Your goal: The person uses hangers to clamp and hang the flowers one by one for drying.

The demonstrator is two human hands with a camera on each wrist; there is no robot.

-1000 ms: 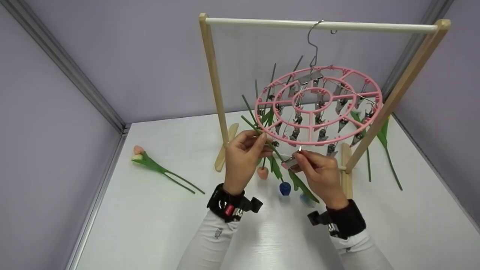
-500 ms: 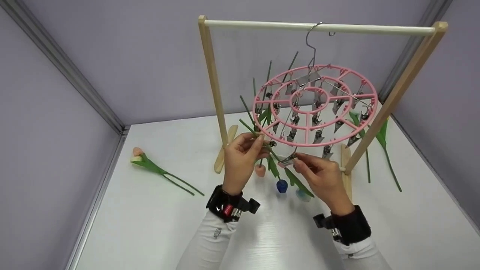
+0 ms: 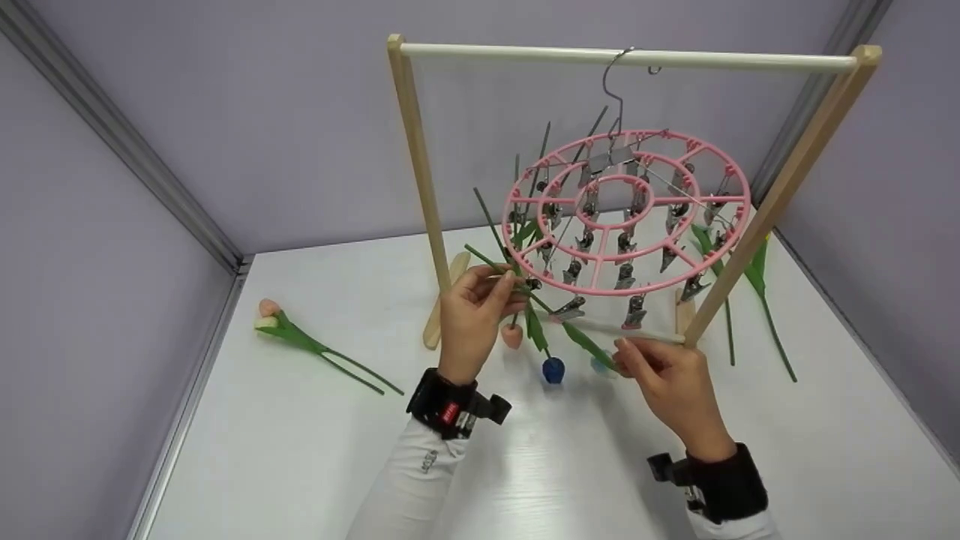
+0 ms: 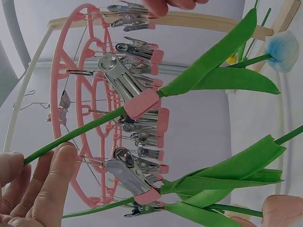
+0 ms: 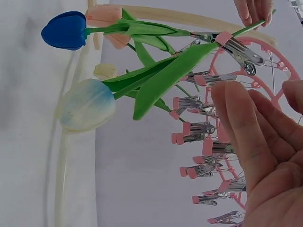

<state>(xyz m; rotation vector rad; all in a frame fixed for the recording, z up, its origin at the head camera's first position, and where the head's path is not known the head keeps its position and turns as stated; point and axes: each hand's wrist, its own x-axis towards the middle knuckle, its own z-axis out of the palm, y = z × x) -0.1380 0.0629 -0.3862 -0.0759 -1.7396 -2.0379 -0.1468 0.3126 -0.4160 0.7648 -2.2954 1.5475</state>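
Note:
My left hand [image 3: 471, 324] pinches the green stem [image 4: 78, 135] of an artificial tulip whose bloom [image 5: 87, 106] is white and light blue. A metal clip [image 4: 122, 82] with pink tips grips that stem just below the leaves. The clip hangs from the rim of a round pink clip hanger [image 3: 637, 290]. My right hand [image 3: 675, 382] is apart from the clip, fingers loosely bent and holding nothing, close to the tulip's leaf in the head view. A blue tulip [image 5: 65, 30] and a peach tulip [image 3: 512, 336] hang bloom-down beside it, stems pointing up.
A wooden stand with a white rod [image 3: 510, 52] carries the hanger by its hook. Two tulips [image 3: 300, 334] lie at the table's left, and more tulip stems [image 3: 778, 337] lie at the right behind the stand's post [image 3: 787, 187]. Several clips hang without flowers.
My right hand has let go of the clip and moved down and right. The clip now holds the stem by itself. My left hand still pinches the stem.

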